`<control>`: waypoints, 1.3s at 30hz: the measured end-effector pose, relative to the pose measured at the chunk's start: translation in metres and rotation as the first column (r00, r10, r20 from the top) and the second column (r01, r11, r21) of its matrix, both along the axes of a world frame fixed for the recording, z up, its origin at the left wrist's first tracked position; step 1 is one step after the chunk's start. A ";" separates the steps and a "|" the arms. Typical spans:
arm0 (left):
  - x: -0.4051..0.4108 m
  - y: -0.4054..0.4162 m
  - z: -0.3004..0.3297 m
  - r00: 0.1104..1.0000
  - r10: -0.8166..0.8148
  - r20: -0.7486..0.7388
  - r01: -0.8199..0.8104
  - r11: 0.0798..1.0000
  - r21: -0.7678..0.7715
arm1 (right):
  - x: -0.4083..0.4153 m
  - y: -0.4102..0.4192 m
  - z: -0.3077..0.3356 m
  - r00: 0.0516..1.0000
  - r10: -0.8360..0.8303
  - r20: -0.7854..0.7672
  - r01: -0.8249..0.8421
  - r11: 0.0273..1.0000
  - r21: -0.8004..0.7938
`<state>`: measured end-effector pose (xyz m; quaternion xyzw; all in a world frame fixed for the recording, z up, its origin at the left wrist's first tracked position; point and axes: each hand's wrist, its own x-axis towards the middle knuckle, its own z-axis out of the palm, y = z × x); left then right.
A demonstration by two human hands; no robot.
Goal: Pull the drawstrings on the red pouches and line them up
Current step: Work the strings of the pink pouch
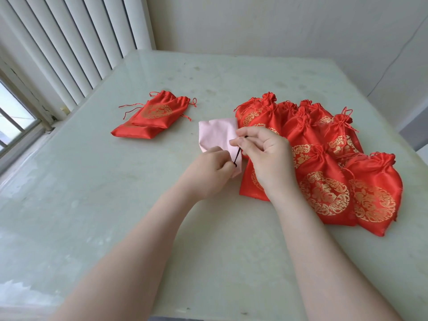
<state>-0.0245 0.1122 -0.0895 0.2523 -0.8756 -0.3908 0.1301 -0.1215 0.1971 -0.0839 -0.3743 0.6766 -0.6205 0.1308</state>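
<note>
- left hand (209,174) and right hand (266,156) both pinching dark cord (238,155) with fingers, over pink pouch (216,136)
- red pile (324,163) right, two pouches (150,117) left on counter (115,205)

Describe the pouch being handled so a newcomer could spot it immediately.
On the pale green glass-topped table, between a small stack of flat red satin pouches and a larger heap of red pouches, lies one pale pink cloth pouch. Both hands pinch its dark drawstring; it alone lacks red fabric and gold print.

Bright daylight from window (14,117) at left (soft shadows), w/ wide-angle bending at edges.
</note>
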 end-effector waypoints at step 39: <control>0.003 -0.006 0.002 0.983 0.077 -0.166 0.043 0.783 0.620 | -0.010 0.009 0.011 0.956 0.284 -0.073 -0.265 0.943 0.201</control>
